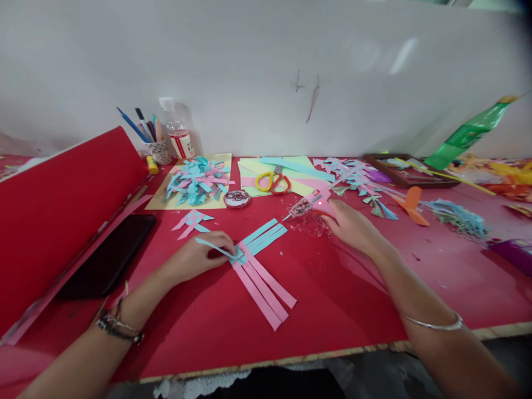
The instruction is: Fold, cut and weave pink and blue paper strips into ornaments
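the fingers of the left hand [201, 257] are bent, with thumb and fingertips brought together on the left corner of the woven paper [239, 253], where one blue strip [211, 246] sticks out loose to the left. the woven paper lies a little left of the middle of the table [332, 310], its pink tails fanning towards the front edge and its blue tails angled towards the back right corner.

the fingers of the right hand [353, 224] are curled around the grip of a pink glue gun [322, 204]; most of them are hidden behind it, so i cannot tell how tightly they close. a small red light shows on the gun, and its nozzle points left and down, the tip just beside the ends of the blue tails.

behind the left hand lies a smaller woven piece [193, 220]. towards the back edge, scissors [274, 184] with yellow and red handles rest on sheets of paper [297, 194], with a round tin [236, 199] to their left. near the left edge a dark phone [110, 255] lies beside a red board [70, 205].
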`<move>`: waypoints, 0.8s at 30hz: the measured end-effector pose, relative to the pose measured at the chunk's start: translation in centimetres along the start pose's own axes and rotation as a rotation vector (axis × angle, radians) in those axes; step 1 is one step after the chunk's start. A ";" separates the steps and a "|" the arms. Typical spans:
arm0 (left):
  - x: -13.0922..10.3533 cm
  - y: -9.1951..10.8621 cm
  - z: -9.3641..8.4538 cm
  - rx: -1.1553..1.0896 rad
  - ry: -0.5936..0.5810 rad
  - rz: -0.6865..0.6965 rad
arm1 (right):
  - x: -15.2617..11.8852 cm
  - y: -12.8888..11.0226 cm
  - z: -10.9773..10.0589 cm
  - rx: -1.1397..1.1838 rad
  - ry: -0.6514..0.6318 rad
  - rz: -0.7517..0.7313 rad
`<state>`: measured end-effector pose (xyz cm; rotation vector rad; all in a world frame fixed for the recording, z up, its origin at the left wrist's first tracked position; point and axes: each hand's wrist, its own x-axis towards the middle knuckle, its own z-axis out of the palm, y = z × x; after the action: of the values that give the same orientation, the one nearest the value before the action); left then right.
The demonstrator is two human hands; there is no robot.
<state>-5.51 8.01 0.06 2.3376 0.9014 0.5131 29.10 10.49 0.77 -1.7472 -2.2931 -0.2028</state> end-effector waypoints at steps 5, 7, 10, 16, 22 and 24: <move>0.0 -0.1 0.0 -0.008 0.001 0.008 | 0.1 2.0 0.6 -0.029 0.056 0.130; 0.0 -0.1 0.0 -0.006 0.003 0.011 | 0.0 2.6 0.6 -0.060 0.036 0.191; 0.0 0.1 0.0 0.017 0.014 -0.001 | -0.1 3.0 0.3 -0.107 0.019 0.218; -0.1 0.9 -0.1 0.065 0.023 -0.062 | 0.2 -0.3 -1.0 0.058 0.254 0.125; -0.1 1.0 0.2 0.126 0.063 -0.152 | 0.8 -6.4 -3.3 0.474 0.193 -0.205; -0.1 1.1 0.2 0.155 0.051 -0.113 | 1.1 -7.7 -3.8 0.494 0.280 -0.250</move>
<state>-4.93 7.21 0.62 2.4037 1.1260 0.4724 21.87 8.46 5.08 -1.1165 -2.1169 0.0691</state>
